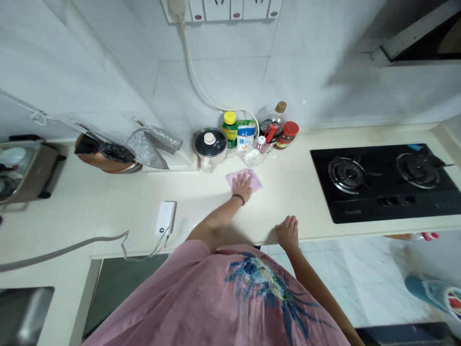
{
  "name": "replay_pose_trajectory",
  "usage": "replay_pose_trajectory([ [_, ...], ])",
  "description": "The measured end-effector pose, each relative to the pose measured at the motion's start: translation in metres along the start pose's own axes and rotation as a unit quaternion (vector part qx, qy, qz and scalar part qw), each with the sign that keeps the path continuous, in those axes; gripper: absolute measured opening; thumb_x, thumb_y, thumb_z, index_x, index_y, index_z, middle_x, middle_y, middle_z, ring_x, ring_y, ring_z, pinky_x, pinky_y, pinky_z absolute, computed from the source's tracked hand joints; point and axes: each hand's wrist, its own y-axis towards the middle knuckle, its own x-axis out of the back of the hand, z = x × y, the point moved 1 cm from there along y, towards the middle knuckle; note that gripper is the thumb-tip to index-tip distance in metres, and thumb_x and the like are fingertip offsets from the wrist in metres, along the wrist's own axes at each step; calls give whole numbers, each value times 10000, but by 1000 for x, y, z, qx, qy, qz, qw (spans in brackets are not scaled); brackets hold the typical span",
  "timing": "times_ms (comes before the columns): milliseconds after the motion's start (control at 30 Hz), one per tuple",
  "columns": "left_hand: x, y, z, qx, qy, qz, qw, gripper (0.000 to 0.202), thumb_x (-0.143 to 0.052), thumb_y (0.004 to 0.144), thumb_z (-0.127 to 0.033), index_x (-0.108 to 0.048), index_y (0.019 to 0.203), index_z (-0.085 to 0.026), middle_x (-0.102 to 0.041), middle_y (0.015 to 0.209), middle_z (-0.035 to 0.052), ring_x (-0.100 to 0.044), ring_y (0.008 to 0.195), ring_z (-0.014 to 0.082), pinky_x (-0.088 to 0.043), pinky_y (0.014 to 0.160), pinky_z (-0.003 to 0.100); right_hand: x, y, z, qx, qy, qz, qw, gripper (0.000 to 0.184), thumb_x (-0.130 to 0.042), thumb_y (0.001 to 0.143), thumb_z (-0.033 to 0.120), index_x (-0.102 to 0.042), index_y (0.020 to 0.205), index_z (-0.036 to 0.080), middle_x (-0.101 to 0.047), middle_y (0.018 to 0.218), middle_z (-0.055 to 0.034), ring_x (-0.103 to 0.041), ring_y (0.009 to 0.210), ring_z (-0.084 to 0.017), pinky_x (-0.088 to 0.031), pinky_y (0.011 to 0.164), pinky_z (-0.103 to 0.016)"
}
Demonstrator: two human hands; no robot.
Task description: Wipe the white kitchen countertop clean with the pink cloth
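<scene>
My left hand (242, 186) lies flat with fingers spread on a pink cloth (255, 180), pressing it against the cream countertop (284, 182). A dark beaded bracelet (238, 197) circles that wrist. My right hand (288, 232) rests on the counter's front edge, fingers extended onto the top and holding nothing. Just behind the cloth stand a small electric pot (210, 144) with a glass lid, a clear bottle with a white cap (261, 141), a white and blue packet (245, 138), a green bottle with a yellow cap (229, 129) and a red-lidded jar (287, 135).
To the right is a black two-burner gas stove (363, 202). A white power bank (166, 217) with a cable lies at left. Farther left are a copper-coloured pan (86, 156) and a dish rack (32, 178). A white cord (192, 72) hangs from the wall sockets (219, 10).
</scene>
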Motion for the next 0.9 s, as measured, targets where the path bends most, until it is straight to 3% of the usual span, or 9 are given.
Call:
replay_pose_trajectory([
  [100, -16, -12, -17, -10, 13, 54, 998, 424, -699, 1038, -442, -671, 1428, -280, -598, 1555, 111, -612, 1379, 282, -532, 1166, 516, 1, 1, -1, 6, -9, 7, 1000, 865, -294, 1014, 461, -254, 1662, -110, -194, 1778, -367, -89, 1706, -433, -299, 1319, -630],
  [233, 3, -31, 3, 17, 53, 97, 994, 534, -631, 1018, -383, -630, 1551, -365, -443, 1749, 46, -319, 1658, 298, -190, 1393, 530, 1, 2, -4, 12, -15, 5, 1000, 875, -301, 1007, 467, -256, 1655, -119, -200, 1771, -379, -105, 1700, -452, -299, 1317, -642],
  [333, 54, -44, 48, 100, 102, 71, 987, 646, -549, 1016, -351, -520, 1660, -311, -327, 1805, 64, -136, 1713, 319, -50, 1396, 579, 0, 2, -6, 21, -13, -4, 1000, 880, -315, 1002, 473, -251, 1654, -114, -215, 1762, -387, -132, 1693, -462, -313, 1307, -655],
  [433, 123, -56, 103, 190, 135, 14, 972, 695, -422, 1054, -352, -386, 1729, -194, -212, 1833, 144, -32, 1717, 373, -4, 1357, 690, 0, 2, -6, 34, -11, -15, 999, 880, -318, 1000, 468, -245, 1652, -117, -224, 1754, -398, -147, 1689, -468, -323, 1299, -663],
  [500, 165, -61, 136, 284, 156, -25, 946, 702, -389, 1073, -387, -347, 1738, -163, -179, 1839, 154, -21, 1718, 366, -18, 1360, 672, 0, 2, -5, 34, -12, -19, 999, 879, -320, 997, 467, -241, 1659, -105, -225, 1756, -392, -146, 1690, -468, -320, 1302, -659],
  [567, 194, -62, 158, 344, 138, -76, 926, 718, -398, 1085, -444, -347, 1722, -118, -171, 1835, 186, -29, 1714, 377, -21, 1357, 668, 0, 2, -4, 30, -13, -16, 999, 880, -323, 996, 467, -236, 1665, -97, -221, 1761, -384, -141, 1692, -463, -308, 1310, -650],
  [633, 206, -59, 167, 359, 106, -122, 919, 737, -396, 1095, -486, -346, 1698, -64, -190, 1823, 221, -25, 1707, 381, -20, 1355, 663, 0, 2, -4, 26, -14, -12, 999, 880, -326, 996, 463, -227, 1666, -98, -219, 1763, -382, -139, 1694, -460, -288, 1319, -649],
  [767, 177, -51, 148, 302, 55, -170, 936, 716, -371, 1113, -470, -379, 1651, 3, -249, 1796, 253, 86, 1692, 407, 73, 1335, 671, 0, 2, -4, 29, -17, -19, 999, 880, -334, 993, 462, -216, 1665, -93, -229, 1755, -391, -160, 1686, -469, -267, 1320, -670],
  [900, 95, -59, 85, 225, 55, -93, 968, 593, -425, 1083, -362, -537, 1611, -115, -289, 1796, 217, 100, 1695, 443, 146, 1306, 711, -2, 2, -5, 36, -25, -21, 999, 882, -324, 1000, 464, -188, 1679, -81, -229, 1760, -383, -178, 1681, -470, -267, 1315, -684],
])
